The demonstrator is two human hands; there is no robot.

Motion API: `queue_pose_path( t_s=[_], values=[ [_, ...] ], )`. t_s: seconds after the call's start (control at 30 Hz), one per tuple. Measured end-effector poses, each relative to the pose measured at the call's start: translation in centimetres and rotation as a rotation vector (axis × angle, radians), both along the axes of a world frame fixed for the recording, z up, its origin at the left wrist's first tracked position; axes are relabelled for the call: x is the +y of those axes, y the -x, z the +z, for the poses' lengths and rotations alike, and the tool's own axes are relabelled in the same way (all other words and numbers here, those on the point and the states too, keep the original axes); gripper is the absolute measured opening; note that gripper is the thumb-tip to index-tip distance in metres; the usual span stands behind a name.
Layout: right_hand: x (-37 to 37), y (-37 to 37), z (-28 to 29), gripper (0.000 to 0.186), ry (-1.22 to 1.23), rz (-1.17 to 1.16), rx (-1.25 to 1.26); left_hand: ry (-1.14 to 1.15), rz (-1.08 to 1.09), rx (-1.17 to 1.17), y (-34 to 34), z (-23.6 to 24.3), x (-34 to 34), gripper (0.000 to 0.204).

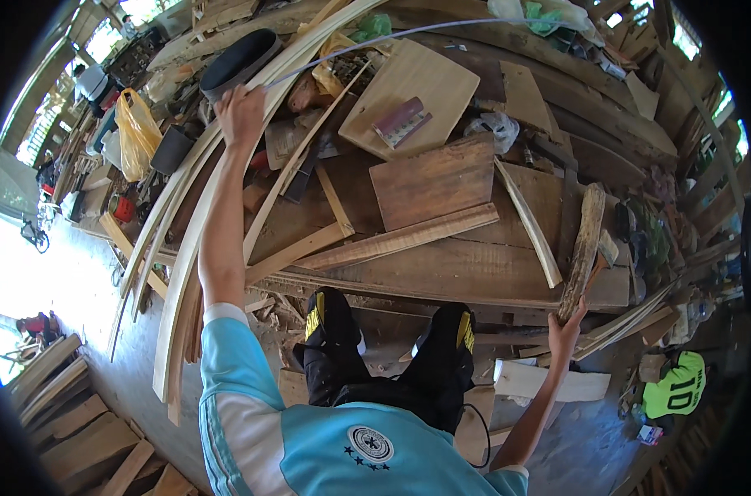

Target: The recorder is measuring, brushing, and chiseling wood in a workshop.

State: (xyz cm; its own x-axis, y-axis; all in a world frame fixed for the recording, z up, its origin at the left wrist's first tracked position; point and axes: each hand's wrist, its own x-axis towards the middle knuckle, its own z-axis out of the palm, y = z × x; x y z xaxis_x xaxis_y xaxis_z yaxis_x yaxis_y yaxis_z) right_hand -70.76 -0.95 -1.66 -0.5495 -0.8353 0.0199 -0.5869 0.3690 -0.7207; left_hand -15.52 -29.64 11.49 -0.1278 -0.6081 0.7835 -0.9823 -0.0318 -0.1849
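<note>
My left hand reaches far out over long pale wood strips, its fingers curled down beside a black oval band. The back of the hand hides its fingertips, so what they grip cannot be made out. A thin bluish-grey line arcs away to the right from beside that hand. At the bench's right end, my right hand is closed round the near end of a rough, bark-brown wooden stick, which points away from me.
On the wooden bench lie a brown board, a pale panel with a maroon packet, and a curved strip. A yellow plastic bag hangs at the left. Stacked planks lie on the floor.
</note>
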Motion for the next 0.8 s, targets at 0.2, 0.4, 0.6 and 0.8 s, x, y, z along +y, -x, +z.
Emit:
queue_pose_path(
  t_s=[0.2,0.4,0.6,0.8],
  values=[
    [0.0,-0.3,-0.4,0.071,0.036,-0.026,-0.009,-0.037,0.134,0.149,-4.4,-5.7,1.1,0.020],
    [0.0,-1.0,0.0,0.069,0.005,-0.030,0.085,0.065,0.179,0.249,-8.4,-8.3,3.8,0.018],
    [0.0,-0.3,-0.7,0.068,0.027,-0.041,0.001,0.020,0.169,0.261,-7.6,-6.0,5.1,0.017],
    [0.1,-0.2,-0.6,0.069,0.017,-0.069,-0.035,0.059,0.168,0.340,-8.2,-6.3,5.1,0.017]
  ],
)
